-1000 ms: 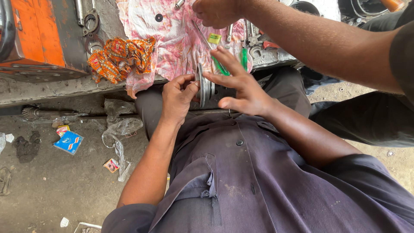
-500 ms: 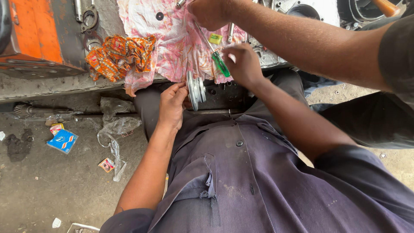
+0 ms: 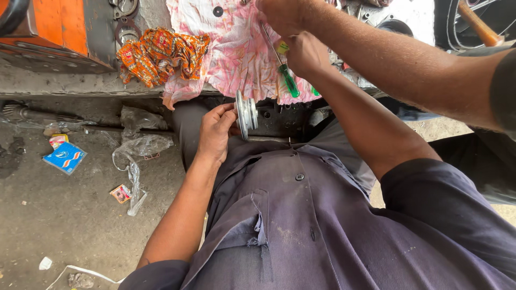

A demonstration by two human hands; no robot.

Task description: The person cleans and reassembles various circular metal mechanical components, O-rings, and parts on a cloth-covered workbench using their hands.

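Observation:
My left hand (image 3: 216, 133) grips a round, grooved metal pulley (image 3: 246, 114) by its rim, held on edge over my lap just below the bench edge. My right hand (image 3: 306, 53) is stretched up onto the pink patterned cloth (image 3: 236, 59), fingers curled beside a green-handled screwdriver (image 3: 289, 80). A small yellow-green piece (image 3: 282, 47) shows at its fingertips; whether it is gripped is unclear. Another person's hand (image 3: 280, 15) reaches in from the upper right, over the screwdriver's shaft.
An orange patterned rag (image 3: 161, 53) lies on the bench beside an orange metal case (image 3: 48, 27). Metal rings (image 3: 124, 27) sit behind it. Plastic wrappers (image 3: 141, 147) and a small blue packet (image 3: 65, 157) litter the dirt floor. A wooden handle (image 3: 478, 24) is at top right.
My right hand has left the pulley and moved up onto the cloth by the screwdriver. My left hand now holds the pulley alone, slightly higher.

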